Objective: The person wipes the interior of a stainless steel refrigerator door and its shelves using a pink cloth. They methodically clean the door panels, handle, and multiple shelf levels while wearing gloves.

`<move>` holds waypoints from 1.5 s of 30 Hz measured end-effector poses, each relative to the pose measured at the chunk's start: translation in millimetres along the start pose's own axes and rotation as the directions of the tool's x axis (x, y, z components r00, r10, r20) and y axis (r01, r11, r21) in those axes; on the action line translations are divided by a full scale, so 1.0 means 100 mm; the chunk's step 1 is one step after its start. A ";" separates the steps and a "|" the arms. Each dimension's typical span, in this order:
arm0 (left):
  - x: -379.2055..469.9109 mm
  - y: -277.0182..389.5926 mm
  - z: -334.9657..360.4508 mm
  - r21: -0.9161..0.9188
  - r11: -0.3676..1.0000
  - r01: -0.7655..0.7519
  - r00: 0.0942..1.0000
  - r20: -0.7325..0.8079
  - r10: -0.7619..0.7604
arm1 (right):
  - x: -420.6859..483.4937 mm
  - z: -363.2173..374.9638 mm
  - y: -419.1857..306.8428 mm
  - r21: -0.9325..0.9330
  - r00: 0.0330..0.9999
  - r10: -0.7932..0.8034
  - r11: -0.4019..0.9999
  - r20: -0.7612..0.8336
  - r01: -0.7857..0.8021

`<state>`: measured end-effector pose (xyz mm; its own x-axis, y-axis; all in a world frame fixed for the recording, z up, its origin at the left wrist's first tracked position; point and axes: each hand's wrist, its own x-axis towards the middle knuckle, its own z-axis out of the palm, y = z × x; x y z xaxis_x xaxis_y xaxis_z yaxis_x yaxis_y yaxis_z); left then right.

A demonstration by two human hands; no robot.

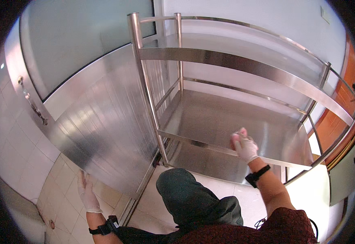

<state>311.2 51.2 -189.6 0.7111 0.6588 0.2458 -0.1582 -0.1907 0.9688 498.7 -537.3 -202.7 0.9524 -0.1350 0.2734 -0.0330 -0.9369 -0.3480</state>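
My right hand (247, 149), in a thin white glove, grips a pink cloth or sponge (235, 141) that is blurred and partly covered by the fingers. It is over the front part of the middle shelf (205, 117) of a stainless-steel rack; whether the pink thing touches the metal I cannot tell. My left hand (89, 195), gloved too, is raised at the lower left with its fingers extended and nothing visible in it. Its fingertips meet the lower edge of a metal-panelled door (104, 131) in the picture; contact is unclear.
The rack's front post (147, 88) stands beside the door. Above is the top shelf's front rim (226, 59); a lower shelf (189, 155) sits beneath. A floor track (128, 210) runs along the tiles. The door has a metal handle (32, 103). An orange-brown panel (333, 113) is at right.
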 end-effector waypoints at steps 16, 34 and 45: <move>-0.61 0.59 0.62 0.474 0.860 -0.190 0.973 0.208 0.100 | 1.07 0.90 -2.42 0.336 0.740 -0.367 0.920 0.563 0.201; -0.43 0.58 1.90 0.070 0.969 -0.239 0.558 0.826 0.078 | -0.03 -0.53 3.59 0.094 0.548 0.824 0.562 -0.143 -0.822; -0.20 0.30 2.62 0.262 0.922 -0.286 0.430 0.895 -0.121 | 1.66 0.39 -0.62 -0.030 0.873 0.321 0.942 0.367 -0.334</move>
<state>471.8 -158.9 -173.7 0.9378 -0.3450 -0.0394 -0.1698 -0.5544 0.8148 670.1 -489.4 -170.5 0.9321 -0.3006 -0.2020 -0.3583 -0.8473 -0.3921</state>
